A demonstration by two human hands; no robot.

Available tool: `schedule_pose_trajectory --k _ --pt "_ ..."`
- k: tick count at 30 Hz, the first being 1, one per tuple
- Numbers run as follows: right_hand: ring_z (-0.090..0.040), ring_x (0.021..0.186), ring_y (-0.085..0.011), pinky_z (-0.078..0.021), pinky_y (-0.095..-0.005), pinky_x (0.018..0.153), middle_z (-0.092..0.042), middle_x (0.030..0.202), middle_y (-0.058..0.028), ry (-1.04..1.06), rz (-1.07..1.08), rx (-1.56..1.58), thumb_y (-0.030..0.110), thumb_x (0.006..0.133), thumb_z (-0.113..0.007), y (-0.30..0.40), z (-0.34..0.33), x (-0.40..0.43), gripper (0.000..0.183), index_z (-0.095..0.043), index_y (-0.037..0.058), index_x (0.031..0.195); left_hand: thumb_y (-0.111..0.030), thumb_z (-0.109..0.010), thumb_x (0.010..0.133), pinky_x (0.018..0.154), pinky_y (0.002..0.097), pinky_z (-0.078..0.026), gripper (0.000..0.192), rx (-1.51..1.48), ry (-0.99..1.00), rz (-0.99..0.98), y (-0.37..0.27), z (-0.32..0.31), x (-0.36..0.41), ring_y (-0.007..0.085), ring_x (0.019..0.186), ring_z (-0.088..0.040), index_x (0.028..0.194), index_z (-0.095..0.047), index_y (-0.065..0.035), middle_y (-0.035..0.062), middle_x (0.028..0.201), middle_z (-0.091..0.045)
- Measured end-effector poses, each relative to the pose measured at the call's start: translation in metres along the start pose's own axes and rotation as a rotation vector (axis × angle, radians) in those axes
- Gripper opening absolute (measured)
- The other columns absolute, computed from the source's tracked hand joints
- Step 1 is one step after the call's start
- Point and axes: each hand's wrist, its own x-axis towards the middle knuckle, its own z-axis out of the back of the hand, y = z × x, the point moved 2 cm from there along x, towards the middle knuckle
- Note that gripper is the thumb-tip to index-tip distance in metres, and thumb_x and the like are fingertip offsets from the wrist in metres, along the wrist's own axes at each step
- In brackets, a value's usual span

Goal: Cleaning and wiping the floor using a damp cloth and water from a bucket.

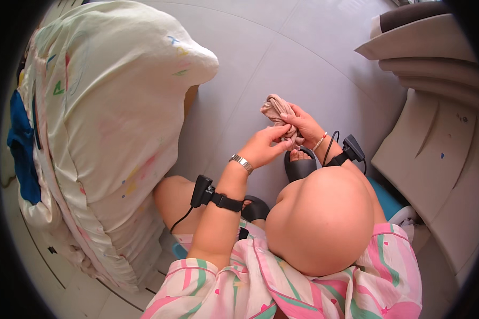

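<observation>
A twisted, bunched piece of beige-pink fabric is held out in front of my knees. My right hand grips it from the right side, thumb across the folds. Lower down, my left hand pinches the end of the same fabric between thumb and fingers. Both hands almost touch each other. Which kind of garment or cloth it is, I cannot tell. Beneath the hands is one black slide sandal on a foot.
To the left stands something covered with a draped white cloth bearing coloured marks. A dark blue cloth hangs at its far side. Grey-beige upholstered furniture is on the right. Pale tiles cover the floor. Something teal sits behind my right leg.
</observation>
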Motion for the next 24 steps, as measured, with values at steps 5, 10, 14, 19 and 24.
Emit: schedule_pose_trajectory --k 5,10,14,19,24 --pt "-0.061 0.114 -0.0171 -0.0527 -0.0331 0.096 -0.055 0.136 -0.0109 0.082 0.075 0.041 0.017 0.098 -0.054 0.008 0.012 -0.033 0.058 -0.032 0.0054 0.150 -0.021 -0.065 0.095 0.084 0.0303 -0.053 0.032 -0.151 -0.453 0.205 0.007 0.010 0.012 0.0152 0.098 -0.063 0.122 -0.063 -0.0018 0.0081 0.112 -0.066" --pt "-0.058 0.120 -0.0197 -0.0481 -0.0348 0.103 -0.052 0.140 -0.0124 0.118 0.073 0.078 0.018 0.099 -0.046 0.011 0.017 -0.043 0.057 -0.030 0.0033 0.151 -0.017 -0.065 0.095 0.082 0.0310 -0.055 0.024 -0.069 -0.520 0.074 0.002 0.015 0.033 0.0144 0.091 -0.065 0.115 -0.066 -0.0035 0.0016 0.095 -0.069" --pt "-0.056 0.122 -0.0208 -0.0469 -0.0350 0.104 -0.051 0.141 -0.0133 0.227 0.118 0.164 0.020 0.099 -0.045 0.019 0.021 -0.047 0.057 -0.031 0.0025 0.151 -0.017 -0.065 0.096 0.082 0.0299 -0.054 0.019 -0.556 -0.559 0.233 -0.001 0.024 0.030 0.0126 0.094 -0.065 0.112 -0.066 -0.0056 0.0027 0.099 -0.069" --pt "-0.057 0.123 -0.0220 -0.0467 -0.0364 0.105 -0.051 0.141 -0.0140 0.214 0.164 0.204 0.020 0.098 -0.045 0.018 0.032 -0.047 0.056 -0.033 0.0027 0.149 -0.017 -0.061 0.098 0.078 0.0262 -0.052 0.013 -0.533 -0.790 0.205 0.001 0.045 0.019 0.0112 0.090 -0.065 0.105 -0.064 -0.0059 0.0021 0.099 -0.069" --pt "-0.057 0.122 -0.0224 -0.0471 -0.0373 0.105 -0.052 0.141 -0.0139 0.197 0.209 0.205 0.021 0.098 -0.045 0.015 0.031 -0.049 0.056 -0.033 0.0038 0.149 -0.013 -0.060 0.096 0.074 0.0262 -0.050 0.012 -0.575 -1.038 0.127 0.018 0.057 0.004 0.0111 0.088 -0.065 0.104 -0.062 -0.0053 0.0027 0.096 -0.069"
